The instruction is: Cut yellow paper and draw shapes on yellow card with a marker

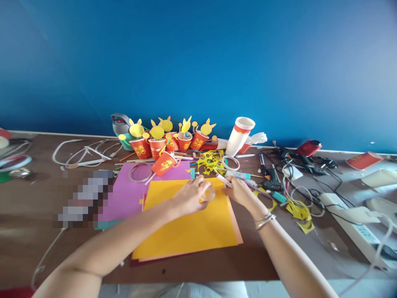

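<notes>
Over the yellow-orange paper sheet [186,227], my left hand [190,196] is closed around a small clear round thing [208,194] that looks like a roll of tape. My right hand [238,190] sits at the sheet's upper right edge, its fingers closed on a white marker [223,180] with a purple end. A purple sheet [119,194] lies partly under the yellow-orange one. Just beyond, a red paper cup [164,164] lies tilted, with yellow paper scraps [211,161] and a white tape ring [230,163] to its right.
Several red cups with yellow paper animal heads [157,131] line the wall. A leaning stack of paper cups [240,136] stands to their right. Farther right are a black glue gun [273,181], tangled cables and a white power strip [356,231]. A blurred-out device [85,198] lies left.
</notes>
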Demonstrator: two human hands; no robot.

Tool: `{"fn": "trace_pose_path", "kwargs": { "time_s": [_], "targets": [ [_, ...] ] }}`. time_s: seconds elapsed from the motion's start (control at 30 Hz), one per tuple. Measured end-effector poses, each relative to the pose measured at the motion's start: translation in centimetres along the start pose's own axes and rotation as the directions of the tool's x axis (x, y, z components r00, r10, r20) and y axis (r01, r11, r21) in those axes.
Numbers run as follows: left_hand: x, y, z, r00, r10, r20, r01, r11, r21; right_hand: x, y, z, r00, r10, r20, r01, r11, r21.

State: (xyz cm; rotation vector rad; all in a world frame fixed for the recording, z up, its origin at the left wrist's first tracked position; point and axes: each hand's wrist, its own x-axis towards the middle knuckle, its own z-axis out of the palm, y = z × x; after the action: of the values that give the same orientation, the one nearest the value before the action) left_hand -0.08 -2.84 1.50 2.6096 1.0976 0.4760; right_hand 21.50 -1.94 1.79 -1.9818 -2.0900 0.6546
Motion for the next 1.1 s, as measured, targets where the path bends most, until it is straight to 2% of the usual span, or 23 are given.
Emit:
{"fn": "trace_pose_path", "kwargs": {
  "time_s": [0.1, 0.2, 0.37, 0.5, 0.6, 0.67, 0.73, 0.83, 0.93, 0.97, 1.03, 1.1],
  "targets": [
    [-0.1, 0.1, 1.8, 1.0, -0.02, 0.003, 0.02, 0.998, -0.064, 0.0, -0.6, 0.7, 0.99, -0.138, -0.008, 0.136, 0.97, 0.202],
    [-0.2, -0.2, 2.2, 1.0, -0.015, -0.017, 0.013, 0.995, -0.094, 0.0, -0.6, 0.9, 0.978, -0.21, 0.013, 0.2, 0.944, 0.263],
    [-0.6, -1.1, 1.8, 0.999, -0.031, -0.015, 0.029, 0.99, -0.139, -0.5, -0.3, 1.0, 0.968, -0.22, 0.12, 0.198, 0.965, 0.171],
    [-1.1, -1.9, 2.6, 0.999, -0.029, -0.043, 0.021, 0.986, -0.162, -1.4, 0.0, 1.1, 0.968, -0.242, 0.064, 0.239, 0.97, 0.049],
    [-1.6, -2.2, 2.8, 0.997, -0.048, -0.053, 0.04, 0.988, -0.146, -1.7, 0.6, 0.5, 0.992, -0.122, -0.019, 0.119, 0.984, -0.13],
    [-1.7, -2.1, 2.3, 0.998, -0.058, -0.007, 0.056, 0.987, -0.15, -1.7, 1.0, -0.1, 0.996, -0.028, -0.082, 0.009, 0.973, -0.229],
    [-1.7, -1.8, 1.6, 0.996, -0.071, 0.054, 0.079, 0.983, -0.167, -1.6, 1.4, -0.5, 0.994, 0.008, -0.111, -0.034, 0.971, -0.239],
    [-1.1, -1.3, 1.1, 0.989, -0.12, 0.088, 0.132, 0.979, -0.154, -1.1, 1.5, -0.6, 0.991, -0.034, -0.129, 0.018, 0.993, -0.117],
    [-0.2, -1.0, 1.9, 0.988, -0.148, 0.036, 0.15, 0.985, -0.086, -0.5, 1.1, 0.0, 0.971, -0.06, -0.231, 0.108, 0.974, 0.201],
    [0.1, -1.1, 2.3, 0.99, -0.141, 0.013, 0.141, 0.988, -0.068, -0.3, 0.9, 0.3, 0.964, -0.044, -0.263, 0.14, 0.922, 0.36],
    [0.4, -1.3, 3.0, 0.993, -0.114, -0.039, 0.112, 0.992, -0.05, 0.0, 0.4, 0.7, 0.954, -0.014, -0.298, 0.207, 0.753, 0.625],
    [0.6, -1.5, 3.3, 0.99, -0.088, -0.105, 0.083, 0.995, -0.056, 0.1, -0.2, 1.1, 0.949, 0.007, -0.315, 0.24, 0.634, 0.736]
  ]
}}
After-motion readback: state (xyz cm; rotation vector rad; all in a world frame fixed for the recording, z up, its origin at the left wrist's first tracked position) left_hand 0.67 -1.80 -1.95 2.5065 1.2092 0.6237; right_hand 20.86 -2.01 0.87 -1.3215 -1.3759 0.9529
